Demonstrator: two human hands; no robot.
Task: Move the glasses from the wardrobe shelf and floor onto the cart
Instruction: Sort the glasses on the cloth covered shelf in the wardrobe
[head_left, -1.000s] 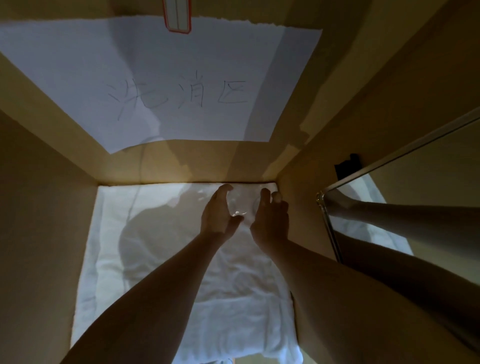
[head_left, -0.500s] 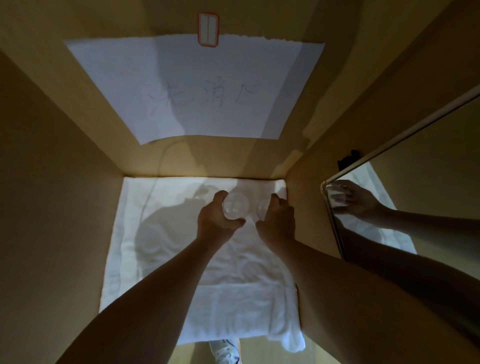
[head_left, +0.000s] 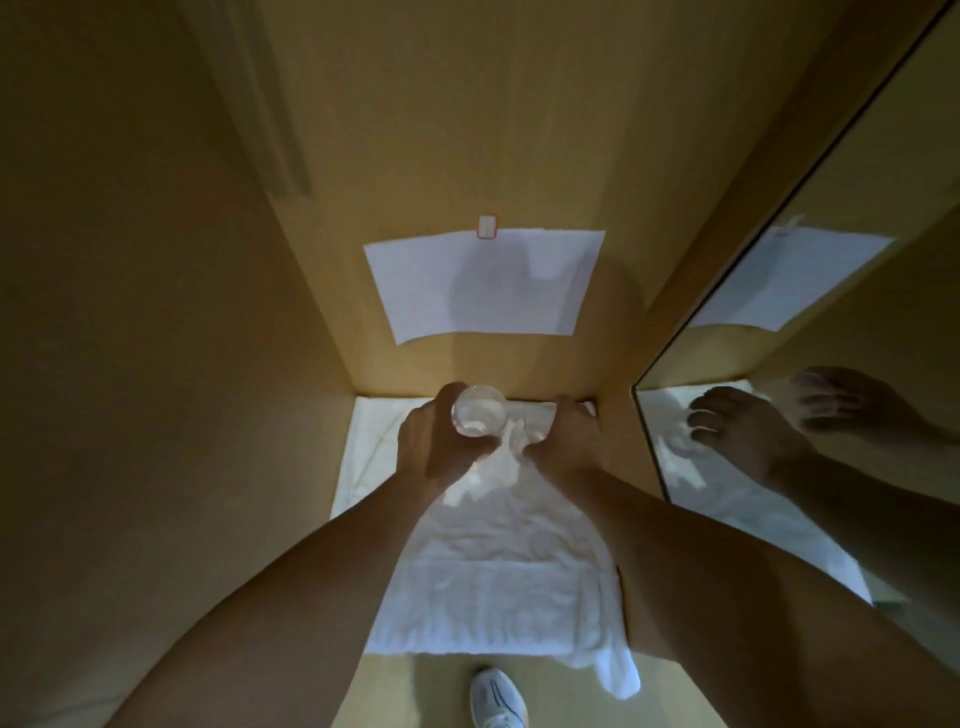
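While both bare arms reach into the wooden wardrobe, a white sneaker (head_left: 497, 696) pokes in at the bottom edge on the floor. Past that, a rumpled white towel (head_left: 488, 582) covers the shelf, one corner drooping off the front right. Further in, the left hand (head_left: 441, 447) has its grip wrapped round a clear glass (head_left: 479, 410), mouth tipped toward the camera, lifted a bit over the towel. Just beside it, the right hand (head_left: 563, 444) is curled around a second glass (head_left: 522, 434), though that one's mostly hidden so it's hard to say how firm the hold is. Off to the right, a mirror (head_left: 810, 415) reflects that hand. At the back, a white paper sheet (head_left: 483, 283) hangs on the rear panel under a small red-edged label (head_left: 487, 227).
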